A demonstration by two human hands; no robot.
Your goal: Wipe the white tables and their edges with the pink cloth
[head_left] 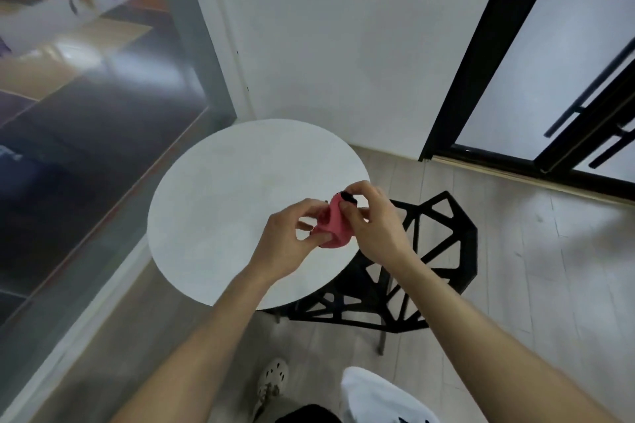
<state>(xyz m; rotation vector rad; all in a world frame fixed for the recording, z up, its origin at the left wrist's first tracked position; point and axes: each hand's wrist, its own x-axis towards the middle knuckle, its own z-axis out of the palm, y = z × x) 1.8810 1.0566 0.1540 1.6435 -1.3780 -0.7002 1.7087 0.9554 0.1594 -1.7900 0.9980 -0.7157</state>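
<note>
Readying, I judge: left hand (287, 237) and right hand (372, 220) both pinch the crumpled pink cloth (335, 233) in a closed grip. Beneath the grip lies the round white worktop (223, 203); next, press the cloth flat and sweep toward its edge.

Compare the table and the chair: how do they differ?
The table is white with a solid round top; the chair is black, an open frame of angular gaps. The chair sits lower, partly tucked under the table's right edge. The cloth, pinched by the left hand and right hand, overlaps the table in this view, not the chair. Both stand on the pale floor.
</note>
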